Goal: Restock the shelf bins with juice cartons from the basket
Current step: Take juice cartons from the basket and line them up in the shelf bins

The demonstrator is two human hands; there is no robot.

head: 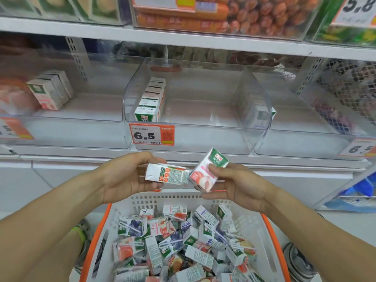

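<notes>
My left hand (pixel 124 176) grips a small juice carton (pixel 167 175) lying sideways, its printed side facing me. My right hand (pixel 238 185) pinches a pink peach juice carton (pixel 207 169), tilted with its green top up. Both cartons almost touch, above the far rim of the white basket (pixel 179 197) with orange edges, which holds several loose cartons (pixel 183 241). On the shelf ahead stands the clear middle bin (pixel 203 127) with a row of cartons (pixel 151 100) along its left wall.
The left bin (pixel 71 127) holds a few pink cartons (pixel 50 90). A right bin (pixel 305 137) shows cartons (pixel 259 115) at its left wall. Price tags reading 6.5 (pixel 152 134) hang on the bin fronts. Sausage packs (pixel 203 15) fill the shelf above.
</notes>
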